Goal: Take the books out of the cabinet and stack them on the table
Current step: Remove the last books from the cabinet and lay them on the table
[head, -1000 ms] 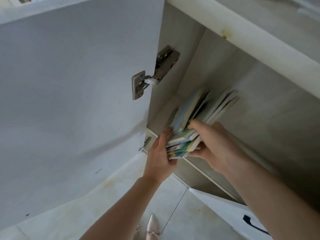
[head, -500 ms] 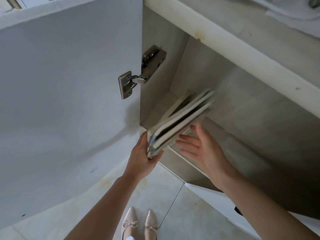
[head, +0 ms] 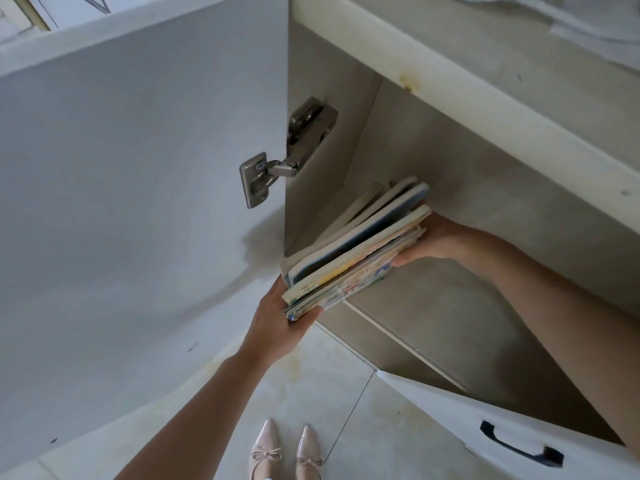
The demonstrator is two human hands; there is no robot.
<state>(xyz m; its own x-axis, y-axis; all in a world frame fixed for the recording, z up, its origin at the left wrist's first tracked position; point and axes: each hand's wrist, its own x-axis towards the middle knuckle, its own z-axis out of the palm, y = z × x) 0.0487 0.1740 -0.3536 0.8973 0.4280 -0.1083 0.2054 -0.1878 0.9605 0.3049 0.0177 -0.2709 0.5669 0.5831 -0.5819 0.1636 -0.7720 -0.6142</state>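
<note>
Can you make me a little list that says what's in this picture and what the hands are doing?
place: open cabinet, door swung left
books: a stack of thin books, tilted, at the cabinet's front edge
left hand: grips the near end of the stack
right hand: holds the far end, inside the cabinet
door part: metal hinge
floor: pale tiles, two pink shoes
</note>
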